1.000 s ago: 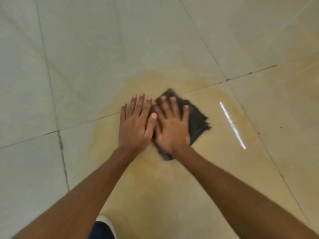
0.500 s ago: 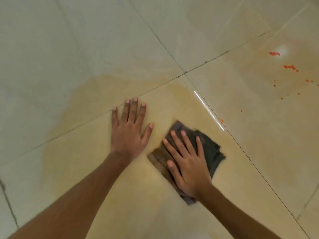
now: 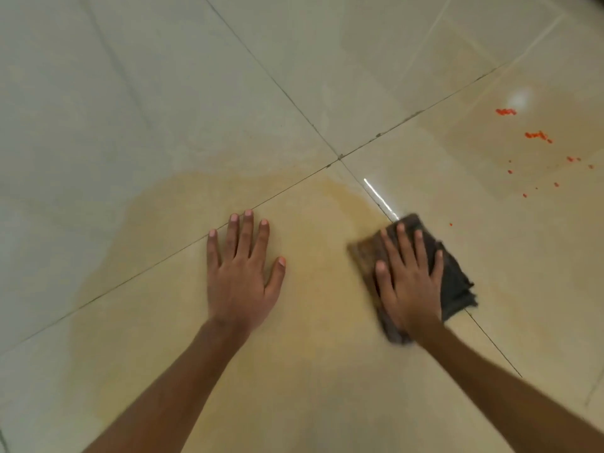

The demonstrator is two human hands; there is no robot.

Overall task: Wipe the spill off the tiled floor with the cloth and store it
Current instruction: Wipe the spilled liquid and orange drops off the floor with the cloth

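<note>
A yellowish wet spill (image 3: 183,223) spreads over the pale tiled floor (image 3: 130,93) around both hands. A dark grey folded cloth (image 3: 454,279) lies flat on the floor at the right, blurred at its left edge. My right hand (image 3: 408,282) presses flat on the cloth with fingers spread. My left hand (image 3: 242,273) rests palm down on the wet tile, fingers apart, well to the left of the cloth and holding nothing.
Small orange-red specks (image 3: 536,135) are scattered on the tile at the far right. Dark grout lines (image 3: 340,156) cross just beyond the hands. A bright light streak (image 3: 379,197) reflects off the wet floor.
My right hand has slid the cloth to the right, away from my left hand. The view has shifted, showing more of the orange-red specks.
</note>
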